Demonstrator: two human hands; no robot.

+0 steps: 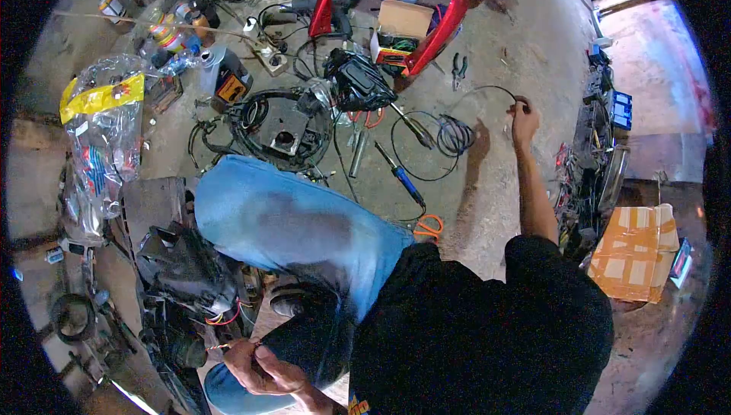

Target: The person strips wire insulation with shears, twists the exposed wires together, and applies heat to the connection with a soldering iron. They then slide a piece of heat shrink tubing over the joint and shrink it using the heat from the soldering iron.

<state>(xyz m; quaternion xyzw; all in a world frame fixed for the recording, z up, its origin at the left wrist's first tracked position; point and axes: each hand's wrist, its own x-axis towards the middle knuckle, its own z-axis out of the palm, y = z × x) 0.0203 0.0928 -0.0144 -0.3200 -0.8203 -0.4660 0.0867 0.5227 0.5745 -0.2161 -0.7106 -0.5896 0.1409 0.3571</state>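
At the lower left, my left hand (268, 368) is closed, thumb against fingers, on a thin twisted wire (218, 347). It is close to a black plastic motorcycle part (183, 270) with coloured wires (226, 314) coming out of it. My right hand (524, 120) reaches out over the floor, its fingers closed on the end of a black cable (487, 89). That cable runs back to a loose coil (455, 137) on the concrete. A soldering iron (402, 177) with a blue handle lies below the coil, near orange-handled scissors (429, 227).
Pliers (459, 71) lie beyond the coil. Further off are an open cardboard box (403, 20) and a red curved panel (442, 27). A plastic bag (103, 122) and several bottles stand left. A taped cardboard piece (633, 253) lies right.
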